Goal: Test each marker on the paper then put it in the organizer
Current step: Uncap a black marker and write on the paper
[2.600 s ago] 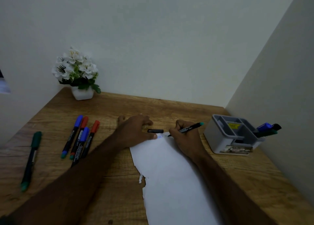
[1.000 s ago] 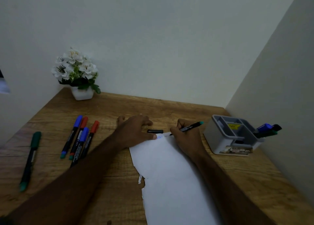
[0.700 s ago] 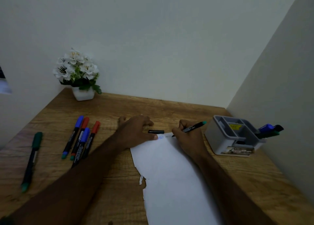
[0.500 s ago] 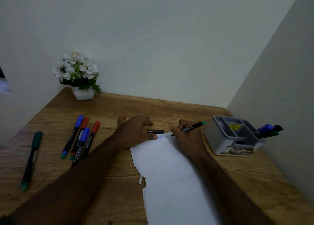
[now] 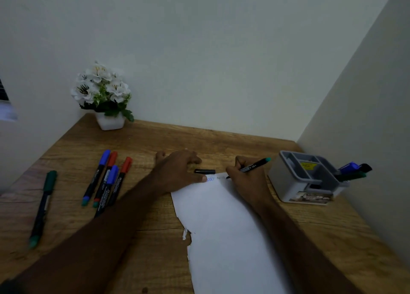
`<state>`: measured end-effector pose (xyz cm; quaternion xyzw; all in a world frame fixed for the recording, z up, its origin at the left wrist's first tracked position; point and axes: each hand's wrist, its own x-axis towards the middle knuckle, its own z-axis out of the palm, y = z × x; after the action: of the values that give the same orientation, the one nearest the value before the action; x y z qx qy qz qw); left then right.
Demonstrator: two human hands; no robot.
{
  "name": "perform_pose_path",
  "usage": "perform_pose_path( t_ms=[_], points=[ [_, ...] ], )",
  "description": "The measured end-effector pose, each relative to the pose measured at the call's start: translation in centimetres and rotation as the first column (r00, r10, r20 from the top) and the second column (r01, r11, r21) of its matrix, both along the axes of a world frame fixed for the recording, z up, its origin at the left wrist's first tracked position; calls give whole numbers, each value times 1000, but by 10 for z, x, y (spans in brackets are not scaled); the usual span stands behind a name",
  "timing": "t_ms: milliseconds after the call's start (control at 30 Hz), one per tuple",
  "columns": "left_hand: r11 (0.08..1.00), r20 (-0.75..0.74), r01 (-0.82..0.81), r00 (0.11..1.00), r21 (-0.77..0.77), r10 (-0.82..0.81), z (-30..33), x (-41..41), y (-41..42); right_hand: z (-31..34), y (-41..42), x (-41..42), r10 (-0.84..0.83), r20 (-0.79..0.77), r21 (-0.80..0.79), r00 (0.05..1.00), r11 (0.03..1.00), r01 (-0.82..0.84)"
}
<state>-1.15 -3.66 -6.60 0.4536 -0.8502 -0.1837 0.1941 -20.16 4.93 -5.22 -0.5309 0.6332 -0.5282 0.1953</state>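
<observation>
White paper [image 5: 224, 222] was laid on the wooden desk [image 5: 199, 142], running from the near edge toward the middle, its left edge torn. Faint blue scribbles [image 5: 210, 179] were seen at its far end.

The right hand [image 5: 246, 180] was curled round a black marker [image 5: 253, 166] with a teal end cap. The tip was held down at the paper's far edge and the barrel was tilted up and to the right, toward the organizer. Actual tip contact could not be confirmed.

The left hand [image 5: 179, 171] was pressed onto the far left corner of the paper, thumb flat on the sheet and fingers loosely spread on the desk beyond it; nothing was gripped. A black cap [image 5: 204, 171] was left lying on the desk between the two hands, just past the paper's far edge.

The grey organizer [image 5: 295, 182] was placed at the right edge of the desk, near the side wall. Blue, black and green markers [image 5: 352, 170] were seen sticking out of its right-hand compartment, leaning right.

Four capped markers [image 5: 106, 178], two blue and two red, were grouped on the left part of the desk, side by side and touching. A green marker [image 5: 43, 207] was left alone nearer the left edge, well apart from them.

A white pot of white flowers [image 5: 104, 98] was set at the far left corner.
</observation>
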Motion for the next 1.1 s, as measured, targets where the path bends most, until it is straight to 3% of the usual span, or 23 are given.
perform_pose_path(
  t_ms=[600, 867, 1100],
  points=[
    [1000, 20, -5, 1000, -4, 6, 1, 0, 1, 4, 2, 2, -29, -37, 9, 999, 1000, 29],
    [1000, 10, 3, 1000, -25, -3, 6, 0, 8, 12, 10, 1, -22, 111, -23, 994, 999, 25],
    [989, -61, 6, 998, -148, -16, 10, -4, 16, 12, 13, 6, 15, -58, -77, 998, 997, -20]
  ],
)
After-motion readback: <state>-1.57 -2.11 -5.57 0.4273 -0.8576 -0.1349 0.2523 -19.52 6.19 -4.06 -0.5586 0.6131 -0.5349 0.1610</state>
